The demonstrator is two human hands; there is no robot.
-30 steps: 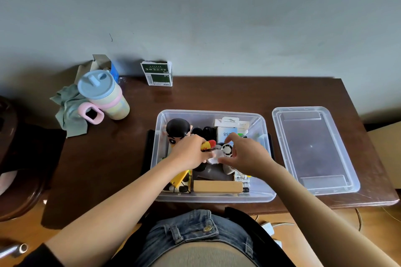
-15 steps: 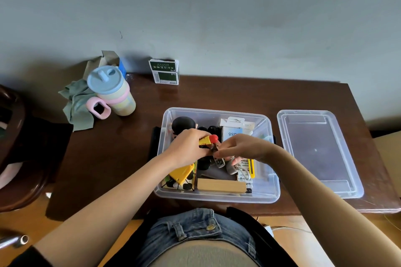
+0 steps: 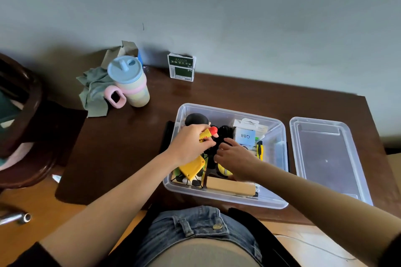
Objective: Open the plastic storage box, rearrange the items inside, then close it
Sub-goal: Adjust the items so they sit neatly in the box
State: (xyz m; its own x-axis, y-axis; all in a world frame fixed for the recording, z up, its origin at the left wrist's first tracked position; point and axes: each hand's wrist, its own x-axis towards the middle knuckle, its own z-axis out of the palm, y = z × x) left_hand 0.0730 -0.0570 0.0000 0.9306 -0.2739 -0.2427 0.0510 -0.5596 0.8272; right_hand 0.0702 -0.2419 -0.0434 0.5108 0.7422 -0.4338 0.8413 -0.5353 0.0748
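Observation:
The clear plastic storage box point(image 3: 282, 180) stands open on the dark wooden table, full of small items. Its clear lid point(image 3: 325, 158) lies flat on the table just to the right. My left hand point(image 3: 191, 147) is inside the box at the back left and grips a yellow item with a red tip point(image 3: 209, 133). My right hand point(image 3: 236, 159) reaches down into the middle of the box with curled fingers; what it touches is hidden. A black-headed toy figure point(image 3: 195, 119), a white card marked 880 point(image 3: 245, 136), a yellow utility knife point(image 3: 259, 149) and a wooden block point(image 3: 230, 186) lie inside.
A pastel cup with a blue lid point(image 3: 130, 82) and a grey-green cloth point(image 3: 93, 91) stand at the table's back left. A green-and-white small box point(image 3: 181, 67) stands against the wall. A dark wooden chair point(image 3: 19, 119) is at the left. The table's front edge runs under the box.
My left hand has lifted the red-tipped yellow item slightly toward the box's back. My right hand has dropped lower into the middle of the box, and the small round thing it held is out of sight.

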